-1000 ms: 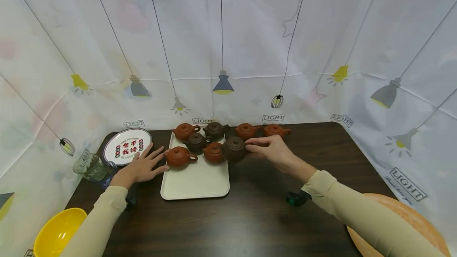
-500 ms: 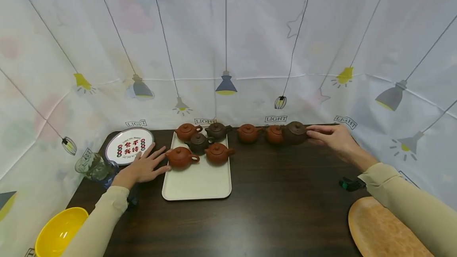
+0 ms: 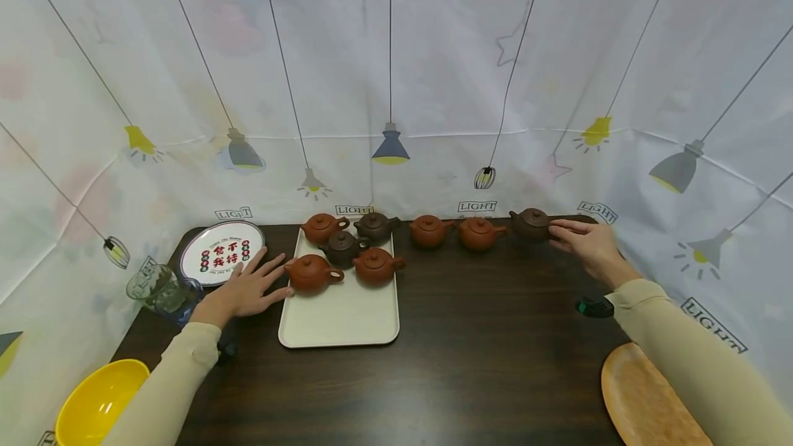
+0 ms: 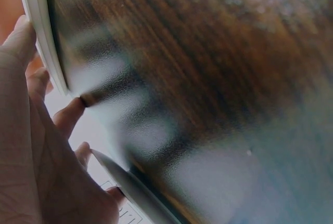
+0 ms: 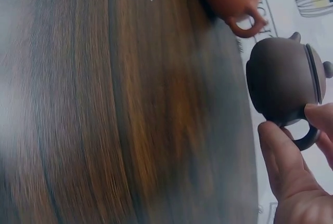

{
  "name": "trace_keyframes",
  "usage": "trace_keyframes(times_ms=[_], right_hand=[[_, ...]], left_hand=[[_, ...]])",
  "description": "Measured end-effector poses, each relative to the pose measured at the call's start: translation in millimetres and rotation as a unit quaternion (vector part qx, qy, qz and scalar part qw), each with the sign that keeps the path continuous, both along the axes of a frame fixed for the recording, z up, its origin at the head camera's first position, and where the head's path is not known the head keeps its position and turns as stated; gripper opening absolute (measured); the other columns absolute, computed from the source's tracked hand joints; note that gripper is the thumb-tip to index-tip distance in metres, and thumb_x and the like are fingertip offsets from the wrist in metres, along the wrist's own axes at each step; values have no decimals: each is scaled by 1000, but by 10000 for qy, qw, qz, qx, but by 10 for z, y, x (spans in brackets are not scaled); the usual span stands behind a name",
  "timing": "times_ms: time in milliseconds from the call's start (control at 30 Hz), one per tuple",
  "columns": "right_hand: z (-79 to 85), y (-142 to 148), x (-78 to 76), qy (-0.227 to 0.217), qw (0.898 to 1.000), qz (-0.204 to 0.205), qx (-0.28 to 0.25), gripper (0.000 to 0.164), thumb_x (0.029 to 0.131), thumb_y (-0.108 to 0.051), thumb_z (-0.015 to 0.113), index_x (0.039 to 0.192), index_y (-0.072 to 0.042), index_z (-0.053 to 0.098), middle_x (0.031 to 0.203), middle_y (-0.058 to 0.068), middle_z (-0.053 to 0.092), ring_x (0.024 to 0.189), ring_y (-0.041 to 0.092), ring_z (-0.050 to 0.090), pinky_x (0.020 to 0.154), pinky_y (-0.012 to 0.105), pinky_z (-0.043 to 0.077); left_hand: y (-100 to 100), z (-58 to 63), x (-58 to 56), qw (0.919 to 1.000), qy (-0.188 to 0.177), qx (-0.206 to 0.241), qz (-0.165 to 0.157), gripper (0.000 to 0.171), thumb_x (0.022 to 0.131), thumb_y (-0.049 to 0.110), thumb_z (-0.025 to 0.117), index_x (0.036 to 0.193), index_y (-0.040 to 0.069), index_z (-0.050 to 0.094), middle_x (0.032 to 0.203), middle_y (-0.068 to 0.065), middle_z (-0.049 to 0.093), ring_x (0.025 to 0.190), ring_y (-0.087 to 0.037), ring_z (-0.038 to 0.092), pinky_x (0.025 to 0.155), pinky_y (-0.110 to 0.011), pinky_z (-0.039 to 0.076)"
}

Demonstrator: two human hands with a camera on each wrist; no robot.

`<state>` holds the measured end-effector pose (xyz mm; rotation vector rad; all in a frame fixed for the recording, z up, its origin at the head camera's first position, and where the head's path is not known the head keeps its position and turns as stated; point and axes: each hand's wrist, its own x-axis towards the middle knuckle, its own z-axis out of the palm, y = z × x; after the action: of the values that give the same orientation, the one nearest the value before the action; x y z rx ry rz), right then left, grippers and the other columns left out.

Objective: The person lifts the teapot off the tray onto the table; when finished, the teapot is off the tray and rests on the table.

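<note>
At the back right of the table, my right hand pinches a dark brown teapot by its handle. The right wrist view shows thumb and fingers at the handle of this teapot; whether its base touches the table I cannot tell. Left of it stand two reddish-brown teapots, one nearer and one farther. My left hand lies with spread fingers between the oval plate and the cream tray, thumb at the tray's left rim. Several red and dark teapots, including a red teapot, sit on the tray.
A green glass and a blue glass stand left of the left hand. A yellow bowl is at the front left, a round tan board at the front right. A printed curtain hangs behind the table.
My right hand has carried the dark teapot from beside the tray's right edge to the back right, past the two red teapots. The left hand stays where it was.
</note>
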<state>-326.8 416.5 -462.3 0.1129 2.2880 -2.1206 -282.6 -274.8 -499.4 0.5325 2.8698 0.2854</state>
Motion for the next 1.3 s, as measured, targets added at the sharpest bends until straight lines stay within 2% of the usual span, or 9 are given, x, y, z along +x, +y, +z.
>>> trace_keyframes(times_ms=[133, 233, 667, 933, 1033, 1100, 1200, 1233, 1300], right_hand=[[-129, -107, -103, 16, 9976, -281, 629, 54, 105, -12, 69, 151, 13, 52, 99, -25, 72, 90, -1, 80, 87, 23, 64], [-215, -147, -149, -88, 9948, -474, 900, 55, 106, -15, 69, 152, 11, 52, 98, -28, 68, 89, -3, 79, 91, 26, 63], [-299, -140, -184, 25, 9979, -628, 170, 57, 102, -4, 71, 149, 19, 49, 93, -21, 75, 86, 5, 81, 86, 27, 64], [-327, -115, -172, -6, 9976, -517, 460, 56, 103, -5, 70, 148, 20, 50, 92, -22, 74, 85, -1, 79, 86, 27, 65], [-287, -104, -137, -44, 9935, -439, 1047, 56, 105, -14, 70, 149, 15, 52, 105, -21, 71, 93, -6, 76, 92, 27, 64], [-232, -98, -100, -117, 9867, -471, 1549, 57, 107, -24, 68, 151, 10, 55, 121, -7, 72, 106, -1, 74, 99, 32, 63], [-100, -89, -59, -116, 9700, -516, 2372, 62, 108, -38, 65, 153, 3, 56, 147, 19, 62, 134, 25, 64, 113, 48, 55], [-45, -94, -59, -93, 9658, -545, 2531, 64, 108, -40, 64, 154, 2, 55, 153, 25, 57, 141, 34, 58, 116, 54, 51], [74, -117, -83, -17, 9591, -626, 2761, 66, 107, -45, 63, 155, -1, 55, 158, 24, 56, 149, 43, 47, 119, 60, 46]], left_hand=[[9, 23, 7, 10000, 30, -7, 12, 79, 108, 61, 50, 166, 8, 40, 178, -17, 27, 166, -50, 7, 124, -83, 12], [18, 33, 13, 10000, -33, -67, 1, 79, 108, 61, 49, 167, 9, 39, 179, -16, 26, 167, -50, 5, 125, -82, 12], [30, 77, -2, 9999, -56, -98, -2, 78, 109, 59, 49, 167, 8, 39, 179, -16, 24, 167, -50, 4, 125, -82, 11], [9, 12, 12, 10000, -50, -75, 19, 79, 108, 61, 49, 166, 8, 40, 178, -17, 26, 167, -50, 5, 125, -82, 11], [8, 13, 18, 10000, -36, -61, 22, 79, 108, 61, 49, 165, 8, 41, 178, -17, 26, 167, -50, 6, 125, -82, 11], [15, 21, 22, 9999, -60, -84, 14, 79, 109, 62, 48, 166, 8, 40, 179, -16, 26, 167, -50, 5, 125, -82, 11], [26, 36, 22, 9999, -94, -73, 4, 78, 109, 61, 48, 167, 9, 39, 179, -16, 25, 167, -50, 5, 125, -82, 11], [29, 41, 22, 9999, -91, -52, 1, 78, 109, 61, 48, 167, 9, 39, 179, -17, 25, 167, -50, 5, 125, -82, 12], [29, 43, 23, 10000, -81, -47, 12, 78, 109, 60, 49, 167, 9, 39, 179, -16, 25, 167, -50, 5, 125, -82, 12]])
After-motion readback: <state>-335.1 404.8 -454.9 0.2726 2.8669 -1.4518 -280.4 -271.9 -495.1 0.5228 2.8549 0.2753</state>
